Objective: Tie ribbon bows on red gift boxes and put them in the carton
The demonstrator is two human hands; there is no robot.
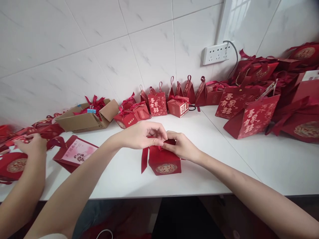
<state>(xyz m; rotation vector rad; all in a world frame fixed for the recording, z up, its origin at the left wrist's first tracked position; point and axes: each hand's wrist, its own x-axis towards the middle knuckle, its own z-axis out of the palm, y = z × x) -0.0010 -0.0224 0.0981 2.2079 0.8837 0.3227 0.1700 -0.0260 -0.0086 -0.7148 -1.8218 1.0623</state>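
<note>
A red gift box [164,162] with a round gold emblem on its front stands on the white table before me. Both of my hands meet at its top, where a red ribbon [144,160] is looped; one tail hangs down the box's left side. My left hand [143,135] has its fingers curled with thumb and fingertips pinched at the ribbon. Facing it, my right hand [181,145] pinches the ribbon from the right. The knot itself is mostly hidden behind the fingers.
At the far left, a co-worker's hand [32,146] reaches over red boxes. A cardboard box [77,122] of ribbons stands behind, near a pink-labelled red box [77,151]. Small red boxes line the wall [157,103]; larger ones [259,114] crowd the right. A power strip [216,54] is on the wall.
</note>
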